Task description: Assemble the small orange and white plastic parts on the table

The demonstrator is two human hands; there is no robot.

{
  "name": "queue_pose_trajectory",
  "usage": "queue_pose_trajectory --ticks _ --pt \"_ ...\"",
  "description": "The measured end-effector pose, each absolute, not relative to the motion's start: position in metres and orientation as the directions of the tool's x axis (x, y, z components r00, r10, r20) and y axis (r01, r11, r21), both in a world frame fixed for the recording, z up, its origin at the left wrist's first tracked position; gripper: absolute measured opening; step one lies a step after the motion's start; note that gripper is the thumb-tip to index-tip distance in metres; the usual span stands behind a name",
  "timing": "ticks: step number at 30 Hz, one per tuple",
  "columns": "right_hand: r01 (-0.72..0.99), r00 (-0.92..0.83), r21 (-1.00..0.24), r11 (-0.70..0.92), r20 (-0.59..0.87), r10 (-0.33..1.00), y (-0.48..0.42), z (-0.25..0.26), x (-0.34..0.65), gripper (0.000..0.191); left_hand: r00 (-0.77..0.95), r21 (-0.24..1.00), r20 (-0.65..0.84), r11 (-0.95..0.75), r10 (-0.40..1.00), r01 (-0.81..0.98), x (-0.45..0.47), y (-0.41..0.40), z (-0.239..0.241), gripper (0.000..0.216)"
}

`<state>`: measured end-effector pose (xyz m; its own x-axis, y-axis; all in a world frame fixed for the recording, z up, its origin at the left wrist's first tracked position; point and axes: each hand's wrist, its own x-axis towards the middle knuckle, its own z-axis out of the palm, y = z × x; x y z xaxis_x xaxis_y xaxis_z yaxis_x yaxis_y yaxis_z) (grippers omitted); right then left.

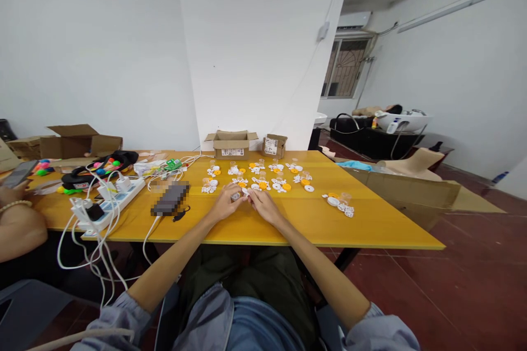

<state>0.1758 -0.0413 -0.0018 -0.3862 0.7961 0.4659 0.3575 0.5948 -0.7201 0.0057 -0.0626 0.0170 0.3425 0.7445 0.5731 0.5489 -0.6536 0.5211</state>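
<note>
My left hand point(225, 203) and my right hand point(263, 204) meet over the yellow table point(288, 225). Their fingers pinch together round a small white and grey part point(239, 195), too small to name. Just beyond them lie several groups of small white and orange plastic pieces point(263, 178), with small clear cups among them. One more group of pieces point(340, 202) lies further right.
A dark phone-like device point(169, 199) and a white power strip point(107, 202) with tangled cables lie to the left. Two small cardboard boxes point(231, 145) stand at the table's far edge. Another person's arm point(18, 222) holds a phone at far left. A big cardboard sheet point(407, 186) leans on the right.
</note>
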Motion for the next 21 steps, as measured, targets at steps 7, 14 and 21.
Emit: queue_pose_trajectory --ticks 7,14,21 --pt "0.313 -0.395 -0.765 0.562 0.434 0.81 -0.04 -0.001 0.176 0.05 0.347 0.499 0.567 -0.647 0.747 0.576 0.005 -0.064 0.016 0.026" --pt "0.182 -0.405 -0.876 0.447 0.348 0.846 -0.036 -0.004 0.177 0.052 0.357 0.481 0.562 -0.646 0.746 0.593 0.004 -0.061 0.012 0.019" --pt "0.153 -0.219 -0.851 0.502 0.466 0.857 -0.036 -0.004 0.178 0.054 0.429 0.3 0.553 -0.652 0.714 0.697 0.006 -0.061 0.005 0.017"
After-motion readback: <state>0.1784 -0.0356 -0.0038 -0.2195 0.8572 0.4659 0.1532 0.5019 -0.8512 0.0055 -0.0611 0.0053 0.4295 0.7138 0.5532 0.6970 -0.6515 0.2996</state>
